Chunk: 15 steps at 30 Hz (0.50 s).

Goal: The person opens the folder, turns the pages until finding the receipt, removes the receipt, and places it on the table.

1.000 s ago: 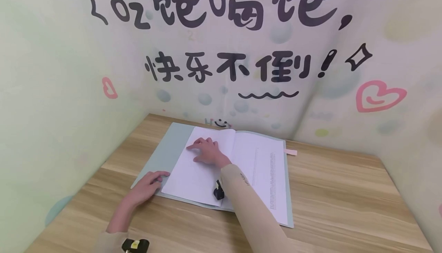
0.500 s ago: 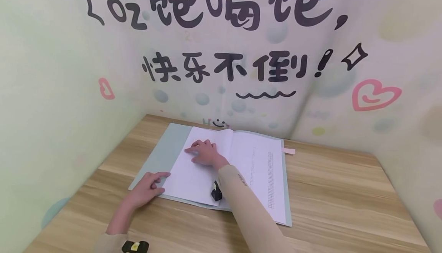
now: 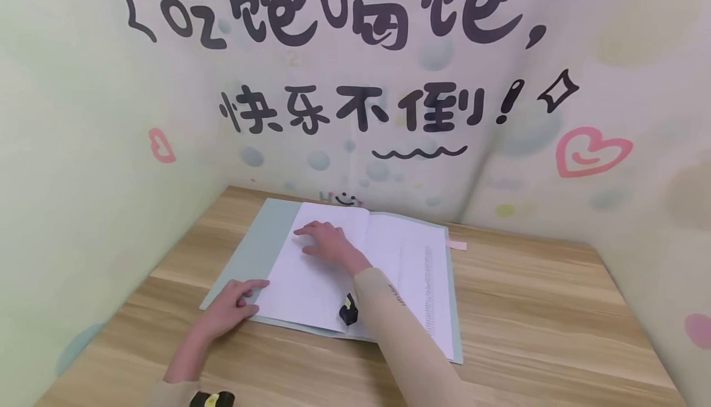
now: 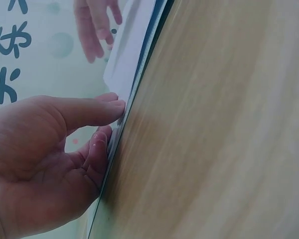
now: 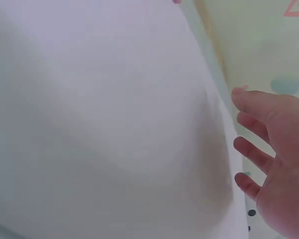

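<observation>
Nearest, at the bottom edge of the head view, a beige left sleeve (image 3: pixel 173 393) and a black wrist device (image 3: pixel 213 399) sit over the worktop (image 3: pixel 533 327), whose light brown wood grain runs in long bands. An open pale blue-green folder (image 3: pixel 252 246) lies flat on it, towards the far edge. Taking the middle of its spread as the dial, the left hand (image 3: pixel 230 304) is at about 8:30, resting on the cover, index finger stretched to the left page (image 3: pixel 302 293), other fingers loosely bent. The right hand (image 3: pixel 328 242) is at about 10:30 over that page, fingers loosely spread and gripping nothing; whether the fingertips touch paper cannot be told. The right page (image 3: pixel 383 240) carries print too small to read. A pink tab (image 3: pixel 457 245) sticks out at 2:30. Beyond the worktop, a pale wall (image 3: pixel 328 141) bears black lettering (image 3: pixel 363 107) at 12, a small pink heart (image 3: pixel 162 146) at 10 and a larger heart (image 3: pixel 593 152) at 2.
</observation>
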Each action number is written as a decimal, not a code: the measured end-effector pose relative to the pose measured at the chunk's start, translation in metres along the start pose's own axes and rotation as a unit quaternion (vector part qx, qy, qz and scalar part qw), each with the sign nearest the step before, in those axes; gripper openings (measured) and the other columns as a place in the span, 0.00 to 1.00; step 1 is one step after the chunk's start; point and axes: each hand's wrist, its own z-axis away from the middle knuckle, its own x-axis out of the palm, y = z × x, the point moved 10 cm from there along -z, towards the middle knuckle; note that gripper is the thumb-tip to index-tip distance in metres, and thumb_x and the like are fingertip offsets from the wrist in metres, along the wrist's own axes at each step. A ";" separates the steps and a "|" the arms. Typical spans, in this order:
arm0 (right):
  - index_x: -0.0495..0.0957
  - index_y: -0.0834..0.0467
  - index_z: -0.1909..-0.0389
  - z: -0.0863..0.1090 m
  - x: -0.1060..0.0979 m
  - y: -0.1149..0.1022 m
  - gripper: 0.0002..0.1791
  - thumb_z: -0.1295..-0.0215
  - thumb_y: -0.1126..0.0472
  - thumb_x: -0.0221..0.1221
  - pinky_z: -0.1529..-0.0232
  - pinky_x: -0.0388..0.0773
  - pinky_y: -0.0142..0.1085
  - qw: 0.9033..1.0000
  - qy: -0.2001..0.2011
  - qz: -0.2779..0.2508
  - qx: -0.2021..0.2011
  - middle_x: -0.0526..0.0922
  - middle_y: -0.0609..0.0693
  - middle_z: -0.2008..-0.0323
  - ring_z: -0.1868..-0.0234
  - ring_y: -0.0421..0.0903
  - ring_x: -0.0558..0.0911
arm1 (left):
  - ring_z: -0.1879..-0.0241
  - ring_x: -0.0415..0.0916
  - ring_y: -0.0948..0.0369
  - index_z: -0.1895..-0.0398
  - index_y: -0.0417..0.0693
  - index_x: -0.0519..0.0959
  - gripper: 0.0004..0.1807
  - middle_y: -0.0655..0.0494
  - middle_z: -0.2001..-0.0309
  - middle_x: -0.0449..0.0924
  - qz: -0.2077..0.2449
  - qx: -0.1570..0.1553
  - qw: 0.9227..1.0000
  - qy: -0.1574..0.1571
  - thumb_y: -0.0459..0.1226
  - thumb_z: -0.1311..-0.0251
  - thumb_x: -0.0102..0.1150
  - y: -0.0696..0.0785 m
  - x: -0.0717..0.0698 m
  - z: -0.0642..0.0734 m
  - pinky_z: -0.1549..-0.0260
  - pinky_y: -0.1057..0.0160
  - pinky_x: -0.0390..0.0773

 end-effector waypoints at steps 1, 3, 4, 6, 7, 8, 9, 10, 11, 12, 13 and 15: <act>0.71 0.40 0.33 0.002 -0.005 0.000 0.24 0.29 0.52 0.57 0.35 0.65 0.53 1.000 0.006 -0.009 -0.002 0.72 0.44 0.32 0.32 0.49 0.70 | 0.64 0.62 0.59 0.39 0.46 0.76 0.25 0.46 0.57 0.69 0.000 -0.001 1.000 0.001 0.31 0.42 0.62 0.000 0.000 0.000 0.65 0.67 0.65; 0.71 0.41 0.33 0.006 -0.017 -0.001 0.24 0.29 0.52 0.57 0.33 0.63 0.55 0.999 0.020 -0.029 -0.007 0.72 0.45 0.32 0.31 0.49 0.69 | 0.64 0.62 0.59 0.40 0.46 0.77 0.25 0.46 0.57 0.69 0.000 0.001 1.000 0.003 0.31 0.43 0.62 0.000 -0.001 0.000 0.65 0.67 0.65; 0.72 0.42 0.33 0.009 -0.023 0.000 0.24 0.29 0.53 0.57 0.32 0.62 0.56 0.999 0.027 -0.040 -0.009 0.72 0.45 0.31 0.31 0.49 0.68 | 0.65 0.62 0.59 0.40 0.45 0.77 0.25 0.46 0.57 0.69 0.000 0.003 1.000 0.003 0.31 0.44 0.63 0.000 -0.001 0.000 0.65 0.67 0.65; 0.72 0.43 0.33 0.016 -0.035 0.001 0.23 0.29 0.53 0.57 0.31 0.60 0.57 0.997 0.043 -0.057 -0.013 0.72 0.46 0.32 0.31 0.50 0.68 | 0.65 0.62 0.59 0.40 0.45 0.77 0.25 0.46 0.58 0.70 0.000 0.008 1.000 0.005 0.32 0.44 0.63 0.001 -0.001 0.000 0.66 0.67 0.65; 0.72 0.44 0.33 0.020 -0.041 0.003 0.23 0.29 0.53 0.57 0.30 0.60 0.57 0.996 0.052 -0.067 -0.014 0.72 0.47 0.32 0.31 0.50 0.68 | 0.65 0.61 0.60 0.41 0.45 0.77 0.25 0.46 0.58 0.70 -0.001 0.011 1.000 0.006 0.32 0.44 0.64 0.001 -0.001 0.000 0.66 0.67 0.64; 0.71 0.44 0.33 0.023 -0.046 0.005 0.24 0.29 0.53 0.57 0.30 0.59 0.57 0.995 0.061 -0.073 -0.013 0.72 0.47 0.32 0.30 0.50 0.68 | 0.65 0.61 0.60 0.41 0.45 0.77 0.25 0.46 0.58 0.70 -0.001 0.012 1.000 0.007 0.33 0.45 0.65 0.001 -0.001 0.000 0.66 0.68 0.64; 0.71 0.44 0.33 0.027 -0.051 0.009 0.24 0.28 0.53 0.56 0.29 0.59 0.57 0.995 0.070 -0.077 -0.012 0.72 0.47 0.32 0.30 0.50 0.68 | 0.65 0.61 0.60 0.41 0.45 0.77 0.25 0.46 0.58 0.70 -0.002 0.014 1.000 0.007 0.33 0.45 0.66 0.000 -0.001 0.000 0.66 0.68 0.64; 0.71 0.45 0.33 0.030 -0.056 0.012 0.24 0.28 0.54 0.56 0.28 0.58 0.56 0.993 0.078 -0.083 -0.010 0.72 0.47 0.32 0.30 0.50 0.67 | 0.65 0.61 0.60 0.41 0.45 0.77 0.26 0.46 0.58 0.70 -0.003 0.014 1.000 0.007 0.34 0.45 0.67 0.000 -0.001 0.000 0.66 0.68 0.64; 0.70 0.45 0.33 0.034 -0.060 0.016 0.24 0.28 0.54 0.56 0.28 0.59 0.55 0.992 0.087 -0.088 -0.008 0.72 0.47 0.32 0.30 0.50 0.67 | 0.65 0.61 0.60 0.41 0.45 0.77 0.26 0.46 0.58 0.70 -0.004 0.014 1.000 0.007 0.35 0.45 0.67 0.000 -0.001 0.000 0.66 0.68 0.64; 0.70 0.46 0.32 0.038 -0.064 0.021 0.24 0.28 0.54 0.57 0.28 0.59 0.54 0.991 0.097 -0.093 -0.006 0.73 0.48 0.32 0.30 0.50 0.67 | 0.65 0.61 0.60 0.41 0.45 0.77 0.27 0.46 0.58 0.70 -0.005 0.014 1.000 0.008 0.35 0.46 0.68 -0.001 -0.001 0.000 0.67 0.68 0.64; 0.70 0.46 0.32 0.041 -0.068 0.026 0.24 0.29 0.54 0.57 0.28 0.60 0.53 0.990 0.104 -0.100 -0.001 0.72 0.48 0.32 0.29 0.50 0.67 | 0.65 0.61 0.60 0.40 0.45 0.77 0.27 0.46 0.58 0.70 -0.005 0.014 1.000 0.008 0.35 0.46 0.68 -0.001 -0.001 0.000 0.67 0.67 0.64; 0.70 0.47 0.32 0.049 -0.074 0.036 0.25 0.29 0.54 0.57 0.27 0.60 0.51 0.987 0.119 -0.112 0.010 0.72 0.48 0.32 0.28 0.50 0.66 | 0.65 0.61 0.60 0.40 0.45 0.77 0.27 0.46 0.58 0.69 -0.005 0.014 1.000 0.007 0.35 0.46 0.68 0.000 0.000 0.000 0.66 0.67 0.64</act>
